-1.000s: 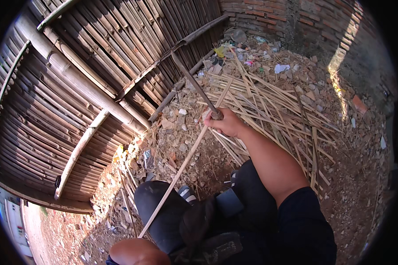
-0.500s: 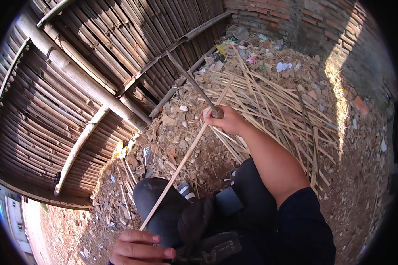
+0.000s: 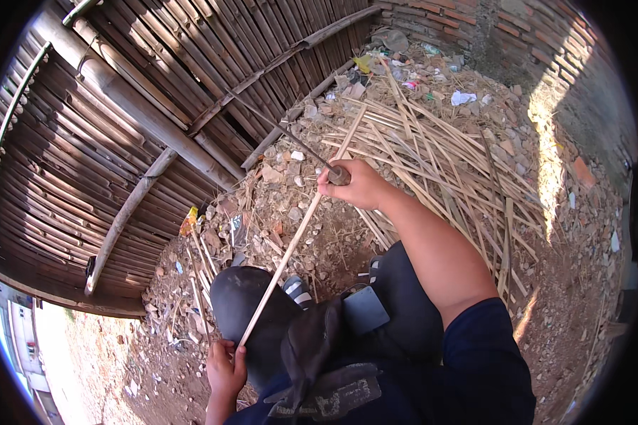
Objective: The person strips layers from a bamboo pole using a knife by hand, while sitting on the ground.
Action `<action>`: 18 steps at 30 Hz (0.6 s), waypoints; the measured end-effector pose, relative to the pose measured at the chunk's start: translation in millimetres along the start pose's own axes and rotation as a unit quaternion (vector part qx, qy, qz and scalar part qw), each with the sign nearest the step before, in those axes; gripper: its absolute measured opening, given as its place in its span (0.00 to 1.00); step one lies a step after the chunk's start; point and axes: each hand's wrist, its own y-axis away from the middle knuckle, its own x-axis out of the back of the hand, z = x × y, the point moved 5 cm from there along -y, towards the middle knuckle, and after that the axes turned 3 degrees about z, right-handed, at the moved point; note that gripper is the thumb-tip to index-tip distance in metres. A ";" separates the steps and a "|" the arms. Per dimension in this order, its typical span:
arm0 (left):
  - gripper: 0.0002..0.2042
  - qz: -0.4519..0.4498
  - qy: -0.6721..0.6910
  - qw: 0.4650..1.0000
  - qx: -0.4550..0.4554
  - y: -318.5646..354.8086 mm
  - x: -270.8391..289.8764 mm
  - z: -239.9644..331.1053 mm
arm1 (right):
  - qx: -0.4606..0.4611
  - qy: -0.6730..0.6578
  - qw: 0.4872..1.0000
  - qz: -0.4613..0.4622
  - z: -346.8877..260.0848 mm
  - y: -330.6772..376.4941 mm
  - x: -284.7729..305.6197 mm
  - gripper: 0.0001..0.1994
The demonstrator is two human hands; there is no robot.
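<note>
A long, pale bamboo strip [image 3: 283,263] slants across my left knee, from the loose pile to my waist. My left hand [image 3: 225,367] is closed at its near end, thumb and fingers pinching it. Farther up, my right hand [image 3: 361,185] grips a long-bladed knife [image 3: 280,129] by its round wooden handle, with the same strip running under the thumb side of that hand. The blade, thin and dark, points away to the far left, toward the bamboo wall. How the right fingers share the handle and strip is partly hidden.
Beyond my right hand lies a crisscross pile of bamboo strips [image 3: 446,177] on stony, littered ground. A bamboo-slat wall [image 3: 156,92] rises at left, a brick wall [image 3: 510,32] at the back. A dark flat phone-like object [image 3: 366,309] rests on my lap.
My left hand has moved forward from the lower edge, and its fingers have closed on the strip's near end. The knife blade has swung left, and my right hand has shifted slightly left.
</note>
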 end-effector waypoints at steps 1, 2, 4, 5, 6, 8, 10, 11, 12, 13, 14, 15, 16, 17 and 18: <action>0.15 0.004 -0.003 1.000 0.019 5.4 -2.1 -5.5 | 0.004 0.016 1.000 0.009 1.6 2.0 -3.9 0.13; 0.15 0.015 0.000 1.000 0.022 7.3 -0.7 -4.1 | 0.014 0.033 0.999 0.020 1.1 1.7 -4.9 0.15; 0.15 0.004 -0.023 1.000 0.010 7.6 0.7 0.9 | 0.041 0.058 0.997 0.026 6.1 0.7 -7.8 0.17; 0.14 0.000 -0.017 1.000 0.006 8.9 -0.3 -0.1 | 0.035 0.091 0.995 0.029 5.6 3.4 -9.2 0.18; 0.14 0.006 -0.012 1.000 0.008 10.0 0.8 -0.3 | 0.028 0.123 0.991 0.033 5.1 4.7 -10.2 0.19; 0.14 -0.020 -0.029 0.999 0.008 13.8 1.2 0.0 | 0.039 0.108 0.993 0.022 0.3 4.3 -12.9 0.21; 0.13 -0.008 -0.047 0.999 -0.016 14.9 -5.3 -12.2 | 0.023 0.119 0.993 -0.005 -10.3 5.5 -12.6 0.23; 0.13 -0.008 -0.044 0.999 -0.013 15.7 -6.2 -14.1 | 0.024 0.120 0.992 -0.012 -17.2 7.4 -12.7 0.23; 0.14 -0.008 -0.041 0.999 -0.010 16.5 -6.1 -15.2 | 0.012 0.167 0.986 0.001 -24.3 9.1 -10.3 0.23; 0.15 0.006 -0.040 0.999 -0.025 15.0 -3.9 -13.2 | 0.002 0.213 0.977 0.013 -29.4 9.5 -8.5 0.24; 0.15 0.004 -0.038 0.999 -0.021 13.6 -3.9 -14.0 | 0.000 0.215 0.977 0.008 -30.8 11.2 -7.6 0.24; 0.15 -0.006 -0.061 0.998 -0.017 12.4 -4.7 -15.5 | -0.002 0.260 0.965 -0.018 -30.9 12.0 -8.4 0.24; 0.16 -0.016 -0.083 0.996 -0.013 12.2 -6.5 -16.5 | -0.004 0.305 0.951 -0.044 -29.5 12.8 -10.1 0.24; 0.16 -0.014 -0.086 0.996 -0.012 13.1 -6.7 -16.8 | 0.020 0.316 0.947 -0.054 -27.8 15.0 -15.4 0.21; 0.16 -0.018 -0.087 0.996 -0.010 12.9 -7.9 -18.6 | 0.017 0.315 0.947 -0.057 -26.4 15.5 -18.6 0.21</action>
